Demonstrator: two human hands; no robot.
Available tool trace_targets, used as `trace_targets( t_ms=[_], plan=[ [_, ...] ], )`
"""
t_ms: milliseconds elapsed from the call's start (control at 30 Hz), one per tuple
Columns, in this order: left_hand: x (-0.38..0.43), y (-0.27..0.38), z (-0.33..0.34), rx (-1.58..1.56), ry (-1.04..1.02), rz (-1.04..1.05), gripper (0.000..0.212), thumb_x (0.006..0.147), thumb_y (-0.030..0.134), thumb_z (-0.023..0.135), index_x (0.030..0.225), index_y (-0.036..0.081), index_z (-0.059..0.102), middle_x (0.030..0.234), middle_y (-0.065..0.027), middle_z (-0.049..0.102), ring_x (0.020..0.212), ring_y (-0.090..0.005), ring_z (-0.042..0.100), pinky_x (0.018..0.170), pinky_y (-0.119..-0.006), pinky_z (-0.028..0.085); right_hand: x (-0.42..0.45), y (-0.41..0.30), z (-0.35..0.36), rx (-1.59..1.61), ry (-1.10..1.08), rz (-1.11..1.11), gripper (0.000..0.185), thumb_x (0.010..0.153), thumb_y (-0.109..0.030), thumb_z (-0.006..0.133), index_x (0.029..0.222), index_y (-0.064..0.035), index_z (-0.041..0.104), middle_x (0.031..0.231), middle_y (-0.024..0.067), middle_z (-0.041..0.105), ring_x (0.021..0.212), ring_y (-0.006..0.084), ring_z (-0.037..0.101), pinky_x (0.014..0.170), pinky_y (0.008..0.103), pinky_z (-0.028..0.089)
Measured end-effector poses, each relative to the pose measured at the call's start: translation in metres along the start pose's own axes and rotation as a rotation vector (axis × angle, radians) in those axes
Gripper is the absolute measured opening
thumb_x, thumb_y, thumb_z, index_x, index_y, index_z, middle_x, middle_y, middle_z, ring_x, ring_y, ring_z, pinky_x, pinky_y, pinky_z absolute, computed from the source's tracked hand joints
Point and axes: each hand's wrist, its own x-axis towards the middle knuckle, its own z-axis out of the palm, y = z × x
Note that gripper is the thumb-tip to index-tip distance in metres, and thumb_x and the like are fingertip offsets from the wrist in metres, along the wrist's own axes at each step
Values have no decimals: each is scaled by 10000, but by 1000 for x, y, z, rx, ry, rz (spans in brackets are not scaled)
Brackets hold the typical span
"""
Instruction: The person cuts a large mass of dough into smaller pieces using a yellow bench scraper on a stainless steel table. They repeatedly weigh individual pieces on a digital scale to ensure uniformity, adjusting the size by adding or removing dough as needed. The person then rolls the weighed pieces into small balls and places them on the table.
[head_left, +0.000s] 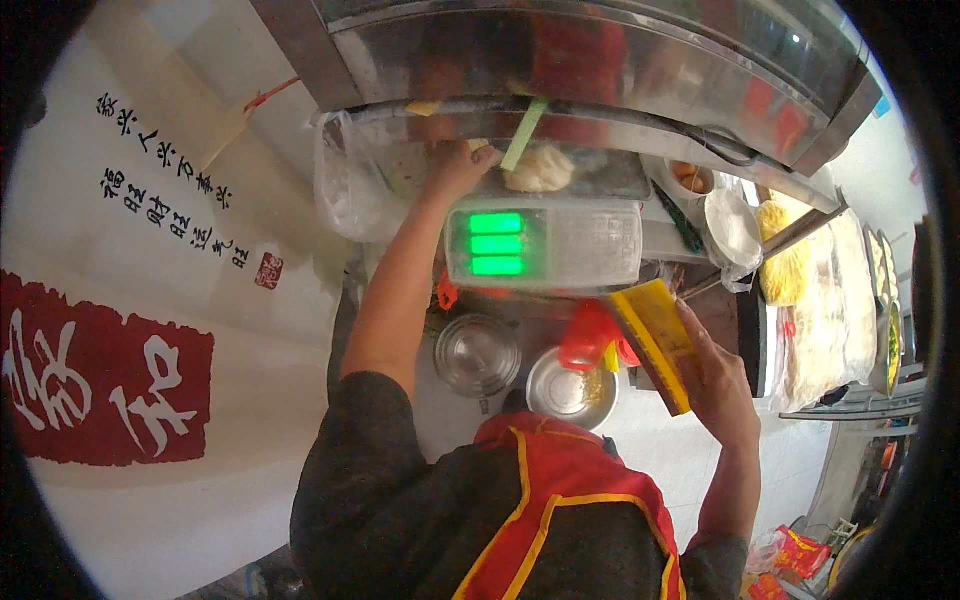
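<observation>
My left hand (463, 163) reaches over the left end of the metal tray on a digital scale (559, 244) with a lit green display. Its fingers are closed around a small pale piece, seemingly dough (478, 145), partly hidden by them. Just right of that hand, a larger lump of dough (541, 171) rests on the tray (611, 176). A light green strip (523, 135) slants down to the lump's left side. On the right, in front of the scale, my right hand (720, 382) grips a yellow rectangular object (654, 337), held tilted; its exact kind is unclear.
A glass-and-metal case (480, 56) overhangs the tray. Lower down are a steel bowl (555, 390), a round lidded container (478, 355) and a red plastic item (589, 334). Eggs fill a bowl (709, 187) at right, near yellow noodle-like food (782, 251). A clear plastic bag (349, 180) hangs left.
</observation>
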Motion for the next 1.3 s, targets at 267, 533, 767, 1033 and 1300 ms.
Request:
trace_targets(
  t_ms=[267, 533, 767, 1033, 1300],
  plan=[
    [10, -37, 27, 8, 221, 183, 298, 828, 346, 625, 969, 86, 658, 882, -142, 665, 812, -318, 632, 730, -417, 478, 15, -12, 6, 48, 83, -61, 579, 864, -14, 534, 1400, -123, 344, 1063, 222, 626, 947, 325, 647, 803, 395, 525],
    [-37, 34, 13, 65, 116, 124, 311, 814, 352, 643, 996, 103, 599, 914, -114, 655, 800, -321, 630, 699, -425, 497, 45, -12, 28, 233, 225, -68, 571, 894, -58, 519, 1420, -134, 308, 1264, 179, 534, 1073, 285, 595, 881, 379, 495],
    [-47, 45, 3, 156, 17, 163, 245, 842, 291, 597, 1008, 112, 593, 847, -120, 651, 782, -326, 627, 687, -449, 489, 108, -16, 79, 328, 344, -26, 627, 871, -107, 534, 1426, -243, 277, 1061, 232, 621, 946, 379, 628, 766, 428, 514],
    [-55, 33, 0, -268, 57, 13, 186, 806, 213, 636, 910, 60, 633, 826, -105, 664, 750, -232, 643, 684, -343, 500, 152, -24, 107, 434, 389, -150, 623, 872, -72, 525, 1435, -173, 279, 1036, 253, 613, 856, 333, 650, 731, 394, 507],
    [-34, -13, -25, -623, 250, -92, 258, 840, 215, 641, 1028, 38, 637, 805, -74, 651, 673, -126, 589, 613, -259, 471, 97, -5, 114, 538, 101, 37, 657, 850, -25, 552, 1432, -169, 284, 1235, 215, 547, 1124, 291, 560, 913, 358, 454]
  ],
)
